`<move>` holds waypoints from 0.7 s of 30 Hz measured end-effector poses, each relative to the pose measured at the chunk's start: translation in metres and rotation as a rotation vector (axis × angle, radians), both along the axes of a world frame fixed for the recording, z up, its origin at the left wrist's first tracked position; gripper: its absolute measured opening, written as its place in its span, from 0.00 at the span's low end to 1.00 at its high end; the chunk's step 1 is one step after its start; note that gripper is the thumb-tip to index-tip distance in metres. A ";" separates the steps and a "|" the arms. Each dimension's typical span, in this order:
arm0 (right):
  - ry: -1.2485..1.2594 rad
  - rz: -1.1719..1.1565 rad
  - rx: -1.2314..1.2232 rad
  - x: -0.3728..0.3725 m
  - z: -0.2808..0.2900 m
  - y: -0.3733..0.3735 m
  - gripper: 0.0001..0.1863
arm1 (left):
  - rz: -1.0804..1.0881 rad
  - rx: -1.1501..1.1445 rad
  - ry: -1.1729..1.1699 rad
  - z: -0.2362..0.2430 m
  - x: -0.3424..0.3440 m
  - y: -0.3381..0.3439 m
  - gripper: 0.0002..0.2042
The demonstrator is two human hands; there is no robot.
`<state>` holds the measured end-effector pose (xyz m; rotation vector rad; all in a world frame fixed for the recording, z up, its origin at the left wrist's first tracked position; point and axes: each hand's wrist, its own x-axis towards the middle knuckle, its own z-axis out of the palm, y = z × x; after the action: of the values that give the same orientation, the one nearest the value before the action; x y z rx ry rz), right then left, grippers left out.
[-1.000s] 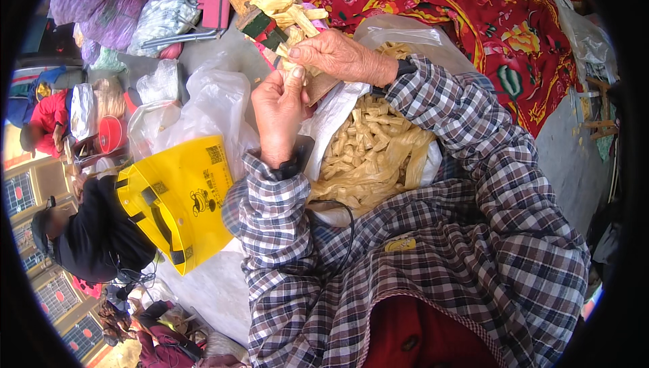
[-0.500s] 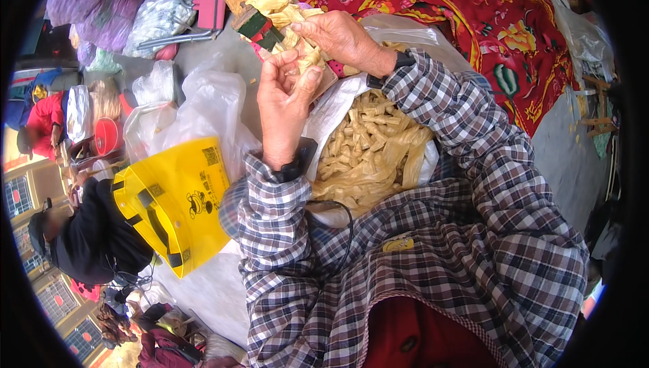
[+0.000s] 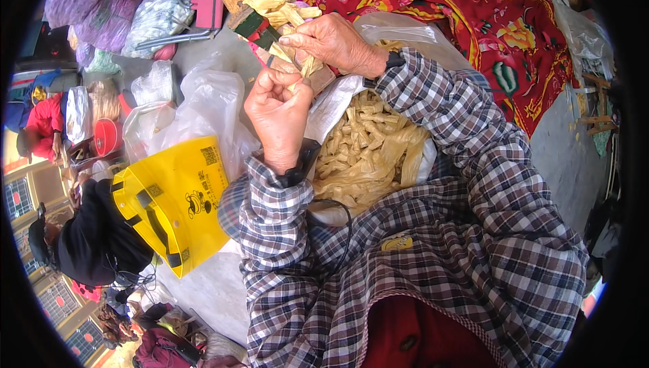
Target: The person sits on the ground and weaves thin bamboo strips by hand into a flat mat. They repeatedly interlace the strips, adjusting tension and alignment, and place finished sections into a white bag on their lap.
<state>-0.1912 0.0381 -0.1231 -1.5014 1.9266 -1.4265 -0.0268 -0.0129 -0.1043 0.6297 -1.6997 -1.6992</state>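
Note:
My left hand (image 3: 277, 114) is closed in a pinch, with a bit of pale yellow showing at its fingertips. Just beyond it to the right, my right hand (image 3: 341, 44) pinches a soft, pale yellow strip (image 3: 310, 66), whose end hangs out below the fingers. More knotted pale yellow strips (image 3: 269, 3) lie past the hands, beside a dark green block (image 3: 257, 28) on a small board. Below my wrists, a white sack (image 3: 331, 112) on my lap holds many yellowish knots (image 3: 362, 131) and some long loose strips (image 3: 378, 177).
A yellow bag (image 3: 177, 199) and clear plastic bags (image 3: 209, 101) lie to the left. A red flowered cloth (image 3: 466, 16) spreads at the far right. A pink folding chair (image 3: 208, 4) stands at the far left, near purple sacks (image 3: 101, 6). Another person (image 3: 94, 233) sits leftward.
My left hand has drawn slightly nearer to me and leftward, its fingers curling more tightly. My right hand has shifted a little nearer and left.

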 end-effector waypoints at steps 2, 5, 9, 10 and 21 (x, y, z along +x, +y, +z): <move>-0.239 0.019 0.009 -0.002 -0.005 -0.004 0.19 | -0.014 0.056 -0.027 -0.001 -0.002 -0.005 0.08; -0.367 0.074 -0.043 -0.010 -0.011 -0.013 0.17 | 0.044 0.031 0.010 -0.009 -0.008 -0.017 0.04; -0.319 0.106 -0.026 -0.017 -0.015 -0.015 0.13 | 0.127 -0.061 0.009 -0.019 -0.013 -0.030 0.03; -0.286 0.075 0.011 -0.017 -0.015 -0.016 0.13 | 0.148 -0.082 -0.003 -0.021 -0.013 -0.032 0.03; 0.264 -0.218 0.275 -0.012 -0.022 -0.014 0.12 | 0.057 -0.080 -0.081 -0.020 -0.012 -0.033 0.03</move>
<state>-0.2035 0.0241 -0.1449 -1.4428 2.3953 -1.0232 -0.0389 -0.0462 -0.1246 0.7110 -1.7793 -1.5772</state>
